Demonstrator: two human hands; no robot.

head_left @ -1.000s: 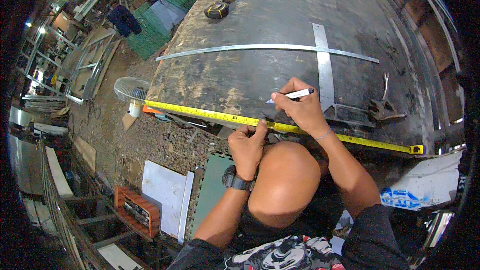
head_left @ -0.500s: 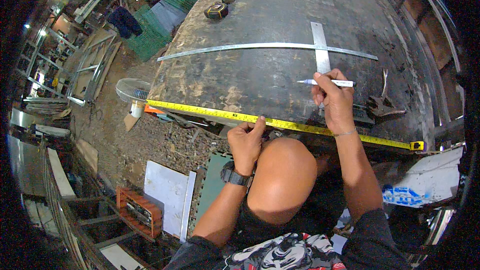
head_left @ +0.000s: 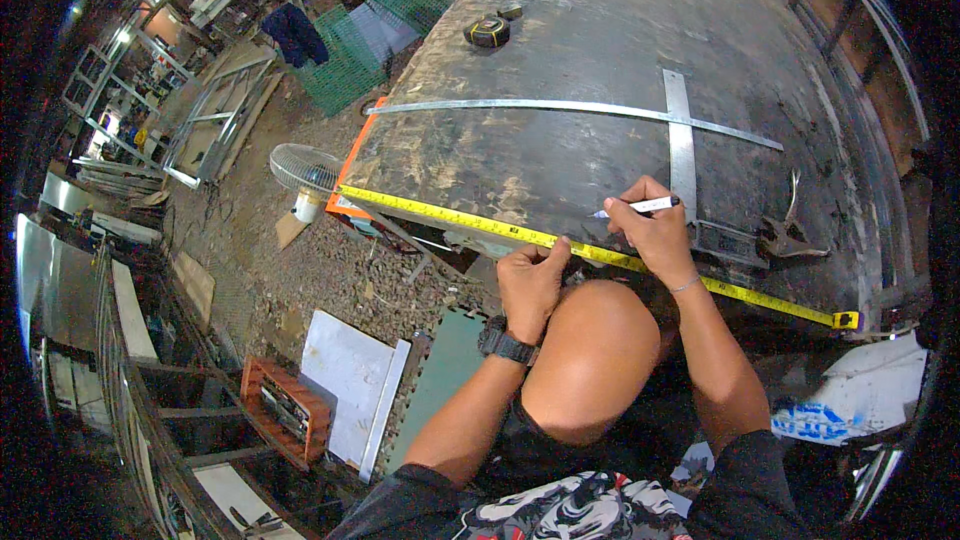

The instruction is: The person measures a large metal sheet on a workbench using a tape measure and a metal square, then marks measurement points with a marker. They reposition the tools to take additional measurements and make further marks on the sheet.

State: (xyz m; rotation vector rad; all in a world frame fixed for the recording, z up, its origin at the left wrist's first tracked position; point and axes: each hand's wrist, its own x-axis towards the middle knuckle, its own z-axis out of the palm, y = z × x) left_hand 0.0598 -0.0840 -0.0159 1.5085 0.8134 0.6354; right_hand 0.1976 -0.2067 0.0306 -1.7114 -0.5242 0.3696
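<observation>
A yellow measuring tape blade (head_left: 440,214) is stretched along the near edge of a dark, scuffed worktable (head_left: 570,55). My left hand (head_left: 530,287) pinches the blade near its middle, thumb on top and the other fingers curled below. In my right hand (head_left: 655,240) is a white marker pen (head_left: 655,206), its tip pointing left, just above the tabletop and short of the tape. Beyond that hand, a flat steel ruler (head_left: 680,160) crosses a long thin metal strip (head_left: 520,104). A dark pliers-like tool (head_left: 792,240) lies to the right.
A black-and-yellow tape measure case (head_left: 487,32) rests farther back on the table. To the left, a fan (head_left: 305,168) stands on gravel near green mesh (head_left: 338,75). White panels (head_left: 345,375) and an orange-brown frame (head_left: 285,410) lie below. My bent knee (head_left: 595,360) is between my arms.
My right hand has come lower and nearer to the tape and my left hand, bringing the pen tip down toward the table. The whole view has shifted; my left hand still pinches the tape.
</observation>
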